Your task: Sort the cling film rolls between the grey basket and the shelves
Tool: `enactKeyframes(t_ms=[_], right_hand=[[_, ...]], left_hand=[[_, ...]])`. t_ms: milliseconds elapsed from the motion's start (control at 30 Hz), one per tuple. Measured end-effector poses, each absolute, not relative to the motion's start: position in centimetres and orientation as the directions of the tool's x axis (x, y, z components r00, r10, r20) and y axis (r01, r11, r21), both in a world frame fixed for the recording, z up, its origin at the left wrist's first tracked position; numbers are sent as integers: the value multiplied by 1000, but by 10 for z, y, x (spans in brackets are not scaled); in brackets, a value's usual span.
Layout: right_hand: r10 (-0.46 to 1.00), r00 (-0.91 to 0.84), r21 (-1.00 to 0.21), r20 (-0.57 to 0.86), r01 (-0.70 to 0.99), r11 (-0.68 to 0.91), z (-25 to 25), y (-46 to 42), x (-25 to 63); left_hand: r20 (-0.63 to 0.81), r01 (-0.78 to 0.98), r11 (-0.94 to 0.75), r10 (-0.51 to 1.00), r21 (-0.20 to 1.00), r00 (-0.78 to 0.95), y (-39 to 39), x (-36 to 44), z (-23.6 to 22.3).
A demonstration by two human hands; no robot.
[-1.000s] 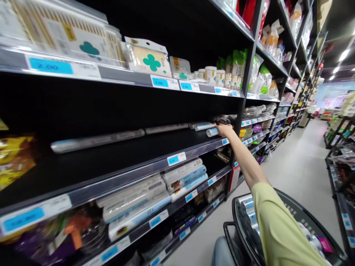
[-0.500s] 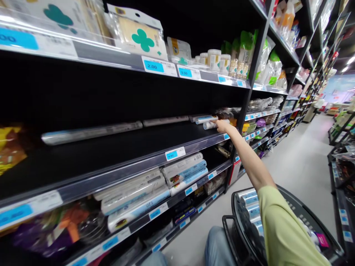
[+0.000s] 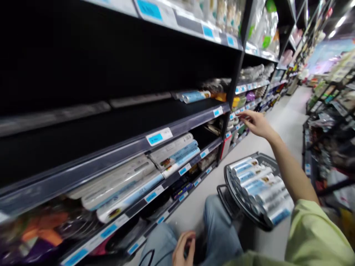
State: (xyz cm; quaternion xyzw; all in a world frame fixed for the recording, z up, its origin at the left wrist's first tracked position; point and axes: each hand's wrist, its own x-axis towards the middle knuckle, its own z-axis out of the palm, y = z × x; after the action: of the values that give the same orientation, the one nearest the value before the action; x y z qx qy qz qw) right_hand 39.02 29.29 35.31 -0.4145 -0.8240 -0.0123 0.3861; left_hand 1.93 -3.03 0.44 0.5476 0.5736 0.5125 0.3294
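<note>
My right hand point(image 3: 256, 123) is in the air in front of the shelf upright, above the far rim of the basket. Its fingers stretch toward the shelf, thumb apart, with nothing visible in them. Near it on the middle shelf lie short blue-and-white wrapped rolls point(image 3: 196, 96). Below the hand stands a dark shopping basket point(image 3: 229, 177) with several silver, white and blue rolls point(image 3: 256, 184) side by side in it. My left hand point(image 3: 184, 248) rests low by my knees, its fingers loosely curled with a gap to the thumb. I see nothing held there.
Longer wrapped rolls point(image 3: 124, 184) fill part of the lower shelf. Behind the shelf lip point(image 3: 116, 153), more long rolls lie in shadow. A dark upright point(image 3: 235, 74) divides the shelving. To the right runs the aisle floor point(image 3: 294, 107), with another rack beyond.
My right hand has left the short rolls on the shelf and drawn back to the right, above the basket. The view has shifted down and right; my left hand has come into view.
</note>
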Motion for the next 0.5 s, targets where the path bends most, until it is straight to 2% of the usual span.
enactKeyframes(t_ms=[33, 167, 233, 333, 400, 500], right_hand=[[731, -318, -344, 604, 723, 599, 344, 275, 411], [925, -124, -481, 358, 825, 297, 294, 214, 493], [982, -48, -476, 181, 870, 130, 263, 187, 525], [998, 44, -376, -54, 925, -61, 218, 149, 550], [990, 87, -332, -113, 936, -120, 193, 125, 554], [994, 75, -344, -78, 934, -98, 169, 94, 554]], left_hand=[[160, 279, -120, 979, 953, -125, -31, 14, 3], [74, 301, -52, 995, 952, -64, -34, 2, 1], [48, 303, -41, 999, 952, -16, -36, 0, -1], [21, 303, -31, 999, 953, 36, -37, -1, -3], [17, 308, -31, 999, 951, 50, -36, -3, -4], [13, 322, -28, 999, 946, 49, -35, -5, -1]])
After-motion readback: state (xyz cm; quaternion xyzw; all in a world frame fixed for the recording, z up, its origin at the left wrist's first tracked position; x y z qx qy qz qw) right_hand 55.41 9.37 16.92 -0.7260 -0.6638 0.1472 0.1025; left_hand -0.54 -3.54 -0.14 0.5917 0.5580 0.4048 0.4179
